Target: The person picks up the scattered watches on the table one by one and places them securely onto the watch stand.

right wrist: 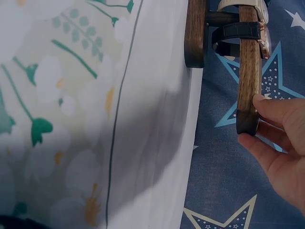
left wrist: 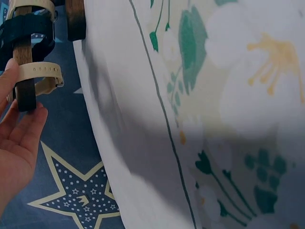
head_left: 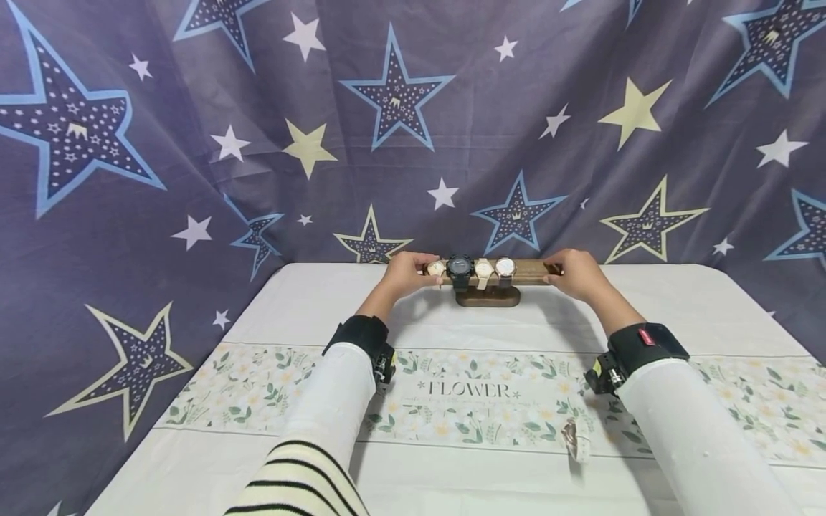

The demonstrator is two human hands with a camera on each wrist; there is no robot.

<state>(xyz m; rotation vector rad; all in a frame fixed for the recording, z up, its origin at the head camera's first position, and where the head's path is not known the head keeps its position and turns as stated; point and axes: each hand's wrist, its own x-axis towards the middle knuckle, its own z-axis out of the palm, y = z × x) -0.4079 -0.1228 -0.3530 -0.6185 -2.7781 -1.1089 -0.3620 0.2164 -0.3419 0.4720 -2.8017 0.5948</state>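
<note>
A wooden watch stand with a horizontal bar and an oval base stands at the back middle of the table. Several watches hang on the bar: a cream one, a black one, another cream one and a dark-strapped one. My left hand pinches the bar's left end beside the cream strap. My right hand pinches the bar's right end between thumb and fingers.
A white cloth with a floral band covers the table. A small watch-like object lies near the front right. A star-printed curtain hangs close behind the stand. Both wrists carry black strapped cameras.
</note>
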